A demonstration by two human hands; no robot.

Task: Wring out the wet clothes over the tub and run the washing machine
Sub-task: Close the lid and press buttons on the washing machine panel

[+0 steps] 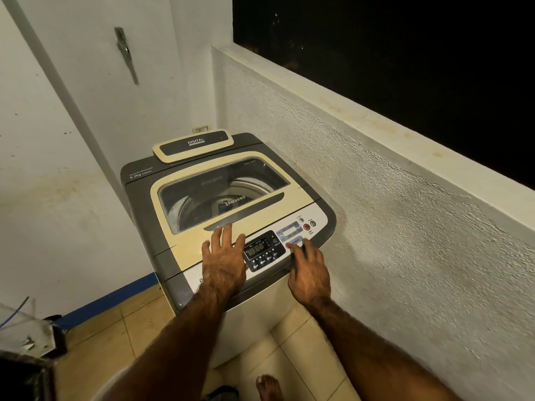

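A top-loading washing machine [179, 180] stands in the corner, cream and grey, its glass lid [223, 195] closed with the drum visible through it. My left hand [223, 257] lies flat with spread fingers on the lid's front edge, left of the dark display [259, 250] that reads lit digits. My right hand [308, 273] rests on the control panel [315, 218], its index finger pressing a button just right of the display. The pale rim of a tub [107, 389] shows at the bottom edge, contents hidden.
A rough white parapet wall [376, 212] runs along the right under a dark window opening. A smooth wall [58, 169] stands left. My bare foot [267, 386] is on the tiled floor [115, 337]. Dark items and a clear plastic object [26, 331] sit at bottom left.
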